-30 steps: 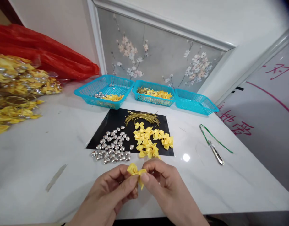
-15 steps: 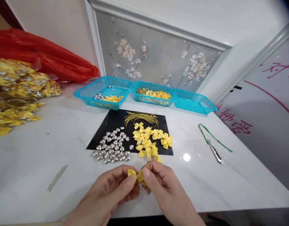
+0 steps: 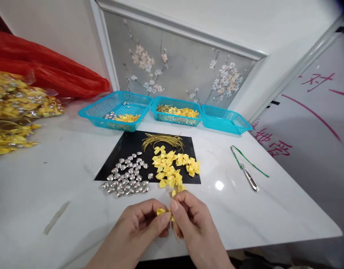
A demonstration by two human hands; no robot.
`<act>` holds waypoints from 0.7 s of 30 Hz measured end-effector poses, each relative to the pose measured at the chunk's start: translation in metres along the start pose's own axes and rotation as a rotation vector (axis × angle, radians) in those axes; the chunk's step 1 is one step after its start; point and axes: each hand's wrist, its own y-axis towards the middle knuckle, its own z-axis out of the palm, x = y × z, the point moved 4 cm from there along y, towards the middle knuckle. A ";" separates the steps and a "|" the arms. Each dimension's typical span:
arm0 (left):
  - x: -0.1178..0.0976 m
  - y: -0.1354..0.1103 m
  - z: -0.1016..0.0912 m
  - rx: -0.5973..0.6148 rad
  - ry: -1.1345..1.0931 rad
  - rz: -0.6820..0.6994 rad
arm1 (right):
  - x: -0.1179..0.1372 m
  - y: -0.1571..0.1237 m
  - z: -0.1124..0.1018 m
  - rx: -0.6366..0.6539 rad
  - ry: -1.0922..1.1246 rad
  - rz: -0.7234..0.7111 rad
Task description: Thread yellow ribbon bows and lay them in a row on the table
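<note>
A small yellow bow (image 3: 161,211) is pinched between the fingertips of the left hand (image 3: 138,228) and the right hand (image 3: 190,224), mostly hidden by the fingers (image 3: 164,220), above the near edge of the tabletop (image 3: 48,179), just below the pile of yellow bows (image 3: 172,168).

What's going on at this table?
A person pinches a small yellow bow between the left hand and right hand, above the near edge of the white table. Past the hands, silver heart charms, a pile of yellow bows and gold threads lie on and around a black mat. Three blue baskets line the back; metal snips with a green cord lie to the right.
</note>
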 end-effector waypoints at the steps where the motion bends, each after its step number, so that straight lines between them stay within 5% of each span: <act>1: 0.000 0.001 0.001 0.003 -0.051 -0.025 | 0.000 -0.001 -0.002 0.003 0.005 0.016; 7: 0.001 0.005 0.003 -0.070 -0.315 -0.135 | 0.005 0.000 -0.026 -0.003 -0.016 0.055; 10: 0.002 0.007 0.004 -0.086 -0.305 -0.102 | 0.004 0.000 -0.023 0.043 -0.041 0.057; 16: 0.009 0.005 0.009 -0.119 -0.560 -0.121 | -0.004 -0.007 -0.008 -0.061 -0.097 -0.009; 21: 0.008 0.008 0.007 -0.080 -0.492 -0.131 | -0.001 -0.004 -0.019 0.047 -0.157 0.074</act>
